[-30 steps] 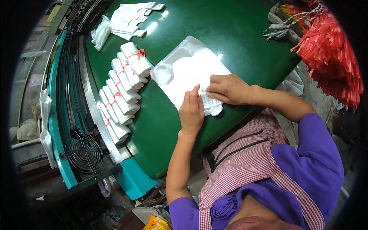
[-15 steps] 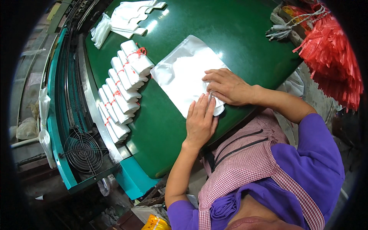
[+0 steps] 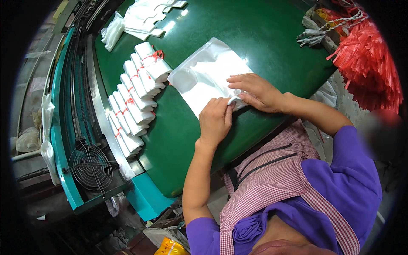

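A flat stack of thin white plastic bags [image 3: 208,68] lies on the green table in front of me. Its near edge is curled up into a small white fold between my hands. My left hand [image 3: 215,120] is closed around the left part of this fold, the fingers bent over it and the thumb against it. My right hand [image 3: 260,94] grips the right part, thumb at the fold and fingers reaching over the bags. To the left, a row of rolled white bag bundles [image 3: 137,85] tied with red strips lies side by side.
Loose white bags [image 3: 142,17] lie at the table's far left. A bunch of red plastic strips [image 3: 369,63] hangs at the right, beside grey twisted ties [image 3: 312,37]. Left of the green table [image 3: 272,38] runs a teal machine frame [image 3: 68,170] with a round wire guard [image 3: 91,165].
The near edge of the bags, flat before, is now lifted and curled. My left hand has gone from lying flat to closing on it; my right thumb has moved to the fold.
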A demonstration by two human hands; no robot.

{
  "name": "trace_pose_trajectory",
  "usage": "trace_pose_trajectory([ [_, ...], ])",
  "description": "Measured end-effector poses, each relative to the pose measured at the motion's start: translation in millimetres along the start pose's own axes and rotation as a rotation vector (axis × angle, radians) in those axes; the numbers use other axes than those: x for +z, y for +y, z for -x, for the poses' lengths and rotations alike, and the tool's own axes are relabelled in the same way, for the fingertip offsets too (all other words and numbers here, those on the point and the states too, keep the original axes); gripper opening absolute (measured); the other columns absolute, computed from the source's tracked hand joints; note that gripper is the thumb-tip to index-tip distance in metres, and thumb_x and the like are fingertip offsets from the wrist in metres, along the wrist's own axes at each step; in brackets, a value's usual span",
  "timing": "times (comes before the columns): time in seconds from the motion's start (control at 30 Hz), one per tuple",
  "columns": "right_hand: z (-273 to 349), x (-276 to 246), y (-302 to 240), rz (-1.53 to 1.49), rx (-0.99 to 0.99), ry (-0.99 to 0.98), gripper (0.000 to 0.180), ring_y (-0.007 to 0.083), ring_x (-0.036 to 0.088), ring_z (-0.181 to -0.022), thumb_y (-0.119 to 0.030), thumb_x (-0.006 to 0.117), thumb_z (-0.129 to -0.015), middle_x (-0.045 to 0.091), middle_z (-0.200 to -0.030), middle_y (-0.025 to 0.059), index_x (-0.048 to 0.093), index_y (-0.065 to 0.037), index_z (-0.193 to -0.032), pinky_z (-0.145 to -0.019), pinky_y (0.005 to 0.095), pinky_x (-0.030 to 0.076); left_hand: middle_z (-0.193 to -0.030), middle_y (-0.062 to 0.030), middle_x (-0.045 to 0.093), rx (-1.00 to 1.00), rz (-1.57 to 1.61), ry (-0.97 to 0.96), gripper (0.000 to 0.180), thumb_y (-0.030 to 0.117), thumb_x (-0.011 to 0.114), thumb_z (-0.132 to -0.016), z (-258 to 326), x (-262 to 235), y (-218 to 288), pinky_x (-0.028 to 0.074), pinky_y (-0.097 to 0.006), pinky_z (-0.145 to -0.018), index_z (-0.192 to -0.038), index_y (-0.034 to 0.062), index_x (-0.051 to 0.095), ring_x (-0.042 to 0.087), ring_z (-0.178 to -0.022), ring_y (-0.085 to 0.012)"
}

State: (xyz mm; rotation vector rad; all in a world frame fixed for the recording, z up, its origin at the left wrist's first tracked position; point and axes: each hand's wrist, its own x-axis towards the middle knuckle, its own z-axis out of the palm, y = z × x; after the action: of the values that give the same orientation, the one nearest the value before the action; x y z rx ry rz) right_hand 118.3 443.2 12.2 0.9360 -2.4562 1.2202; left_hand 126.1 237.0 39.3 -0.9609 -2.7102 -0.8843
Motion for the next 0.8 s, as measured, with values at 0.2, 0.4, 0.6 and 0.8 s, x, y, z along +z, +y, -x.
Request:
trace_pose_trajectory([
  [0.2,0.3,-0.6,-4.2,0.121,-0.107,0.038,0.043,0.032,0.05,-0.121,-0.015,0.064,-0.085,0.054,-0.131,0.0151,0.054,-0.004,-0.126,-0.103,0.0431,0.038,-0.067,-0.0171,0.058,-0.257,0.266,-0.048,0.025,0.022,0.059,-0.089,-11.7,1.8,-15.3,0.044,-0.043,-0.057,-0.076,0.0017,0.059,0.057,-0.062,-0.0358],
  [0.4,-2.8,-1.1,-9.8,0.189,-0.126,0.057,0.062,0.0322,0.046,-0.127,-0.014,0.07,-0.077,0.046,-0.139,0.0143,0.047,-0.007,-0.134,-0.104,0.044,0.037,-0.064,-0.0179,0.06,-0.32,0.238,-0.091,0.026,0.025,0.059,-0.09,-17.8,1.8,-21.5,0.044,-0.043,-0.056,-0.077,0.0018,0.062,0.058,-0.059,-0.0368],
  [0.6,-0.3,1.9,-10.2,0.364,-0.107,-0.049,0.064,0.0298,0.031,-0.138,-0.02,0.069,-0.079,0.036,-0.148,0.0113,0.045,-0.009,-0.137,-0.109,0.0486,0.028,-0.067,-0.019,0.062,-0.355,0.286,-0.099,0.027,0.025,0.059,-0.09,-24.5,4.3,-32.3,0.046,-0.042,-0.057,-0.081,0.0006,0.064,0.06,-0.06,-0.0365],
  [0.8,-7.3,7.1,-9.3,0.535,0.031,-0.185,0.068,0.0306,0.023,-0.142,-0.042,0.062,-0.085,0.033,-0.15,0.0114,0.04,-0.01,-0.141,-0.111,0.0526,0.024,-0.078,-0.0153,0.065,-0.274,0.178,0.119,0.016,0.016,0.061,-0.088,-21.8,8.4,-28.3,0.048,-0.038,-0.063,-0.09,0.0,0.064,0.062,-0.068,-0.0303],
])
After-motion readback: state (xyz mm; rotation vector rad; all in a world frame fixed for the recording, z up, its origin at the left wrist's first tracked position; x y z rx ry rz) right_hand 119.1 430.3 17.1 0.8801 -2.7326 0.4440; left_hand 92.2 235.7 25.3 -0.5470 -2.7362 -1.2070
